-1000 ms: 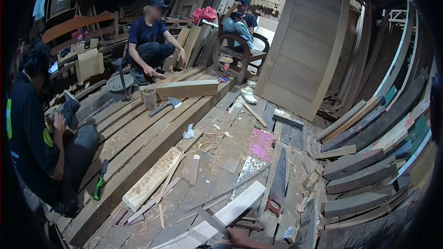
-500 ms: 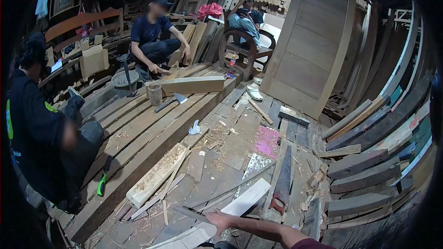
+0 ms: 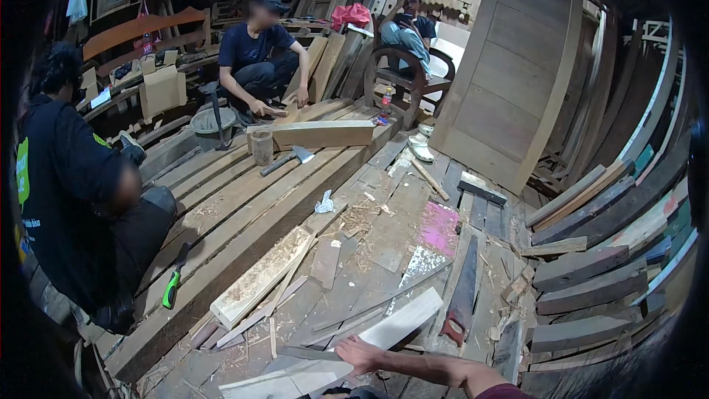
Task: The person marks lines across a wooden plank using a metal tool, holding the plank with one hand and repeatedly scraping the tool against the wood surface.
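My right hand comes in from the lower right, its fingers bent and closed over the end of a flat grey strip. Whether the strip is metal or wood I cannot tell. It lies across a long pale wooden board, which slants from the bottom edge up to the right under my hand. A thin line crosses the near part of the board. My left hand is out of the picture. To the right of the board lies a handsaw with a red handle.
A thick slatted timber platform bears an axe, a green-handled tool and a bucket. One person sits at left, another crouches behind a plank. A third sits on a chair. A chiselled timber, shavings and stacked boards surround the floor.
The grey strip has swung to lie more nearly level, and my right hand has shifted slightly with it. The whole view has moved a little. The crouching person's hands have moved closer to the wood.
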A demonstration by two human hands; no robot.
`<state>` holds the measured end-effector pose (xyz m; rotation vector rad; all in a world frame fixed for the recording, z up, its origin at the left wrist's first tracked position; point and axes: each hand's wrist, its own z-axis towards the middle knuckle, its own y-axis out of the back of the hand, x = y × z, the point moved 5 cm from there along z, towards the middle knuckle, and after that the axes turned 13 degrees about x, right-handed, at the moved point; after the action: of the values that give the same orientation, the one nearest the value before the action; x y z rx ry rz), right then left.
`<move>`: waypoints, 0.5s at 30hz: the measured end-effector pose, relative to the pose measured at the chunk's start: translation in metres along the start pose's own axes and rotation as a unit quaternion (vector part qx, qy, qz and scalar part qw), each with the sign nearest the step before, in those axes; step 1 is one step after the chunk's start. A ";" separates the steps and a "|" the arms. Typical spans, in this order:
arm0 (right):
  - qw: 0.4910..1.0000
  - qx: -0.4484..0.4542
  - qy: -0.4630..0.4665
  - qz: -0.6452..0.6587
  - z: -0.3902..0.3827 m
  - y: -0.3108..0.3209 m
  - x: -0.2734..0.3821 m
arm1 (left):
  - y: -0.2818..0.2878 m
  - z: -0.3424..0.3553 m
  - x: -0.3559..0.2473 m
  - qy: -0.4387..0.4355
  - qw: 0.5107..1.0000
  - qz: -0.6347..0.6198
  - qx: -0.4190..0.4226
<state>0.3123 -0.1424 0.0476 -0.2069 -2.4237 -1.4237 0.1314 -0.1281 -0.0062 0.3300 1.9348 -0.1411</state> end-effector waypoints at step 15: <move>0.864 -0.463 -0.116 0.159 -0.084 0.202 0.072 | 0.089 0.021 -0.161 -0.280 0.876 0.119 -0.374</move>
<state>0.3186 -0.1183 0.2767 -0.9838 -1.5193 -2.3530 0.2321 -0.0745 0.1401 -0.0088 1.2296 0.6074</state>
